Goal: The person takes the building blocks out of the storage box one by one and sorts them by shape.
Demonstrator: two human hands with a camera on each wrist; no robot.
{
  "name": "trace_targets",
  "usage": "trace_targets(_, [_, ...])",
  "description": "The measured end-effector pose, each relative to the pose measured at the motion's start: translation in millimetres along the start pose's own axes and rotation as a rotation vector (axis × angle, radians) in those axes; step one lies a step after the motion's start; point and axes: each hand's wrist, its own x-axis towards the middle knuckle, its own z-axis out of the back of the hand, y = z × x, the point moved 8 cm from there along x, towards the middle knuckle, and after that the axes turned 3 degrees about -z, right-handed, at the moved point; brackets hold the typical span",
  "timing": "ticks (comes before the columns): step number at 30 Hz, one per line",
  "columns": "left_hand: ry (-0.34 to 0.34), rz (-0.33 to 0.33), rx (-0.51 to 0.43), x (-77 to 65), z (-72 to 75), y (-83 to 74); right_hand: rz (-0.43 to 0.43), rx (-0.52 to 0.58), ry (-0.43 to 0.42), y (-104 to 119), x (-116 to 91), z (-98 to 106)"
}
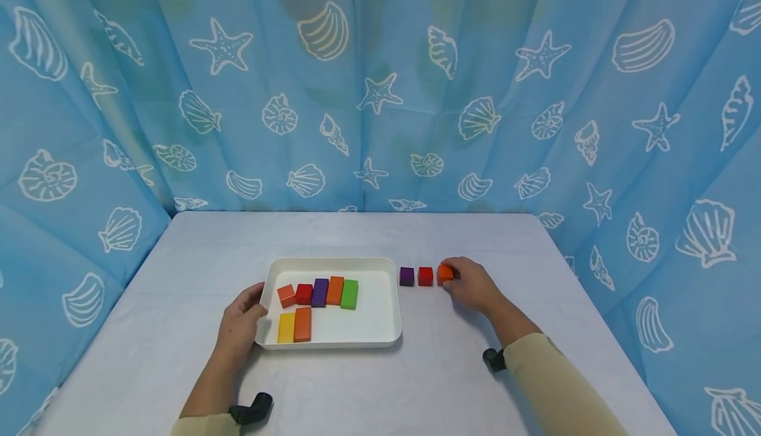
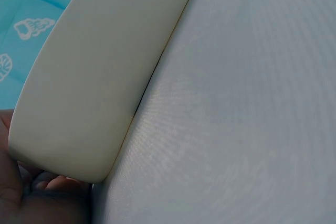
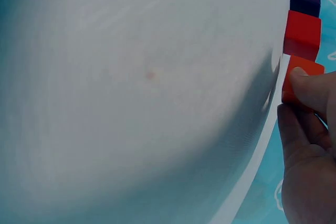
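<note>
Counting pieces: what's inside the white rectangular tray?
Orange cube, red cube, purple oblong block, green oblong block, yellow oblong block, two orange oblong blocks. Tray floor beneath them is covered.

Both arms (image 1: 514, 320) reach forward, the left hand (image 1: 240, 320) gripping and the right hand (image 1: 474, 284) pinching.

Soft, even light reaches me across the white table (image 1: 368, 390) and blue curtain (image 1: 333, 99), leaving pale, blurry-edged shadows under the right forearm (image 1: 514, 320) and below the tray (image 1: 330, 346). Through the left wrist camera everything turns greyer, the table finely rippled and soft, the left hand (image 2: 42, 203) sunk in shade. The right wrist view bows the table's edge, tints its upper-left corner teal, and shows a broad, hazy shadow.
</note>
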Motion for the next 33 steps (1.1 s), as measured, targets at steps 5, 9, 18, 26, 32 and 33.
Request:
trace_targets(5, [-0.003,-0.004,0.000,-0.4,-0.7,-0.1,0.003,-0.006,0.002,-3,1,-1])
trace_targets(9, [-0.007,0.000,0.002,-0.9,0.0,-0.8,0.010,-0.021,0.005,-3,1,-3])
trace_targets(18, [-0.006,-0.009,0.006,-1.0,-0.5,-2.0,0.015,-0.032,0.017,-2,-1,-4])
trace_targets(26, [0.004,-0.012,-0.003,-0.2,-1.4,-0.4,0.012,-0.028,0.047,-1,-3,-3])
trace_targets(32, [0.002,-0.009,-0.005,0.5,-0.8,0.0,0.036,-0.035,0.037,14,-12,2])
trace_targets(33, [0.004,-0.010,-0.006,0.3,-0.6,-0.1,0.045,-0.032,0.033,19,-15,2])
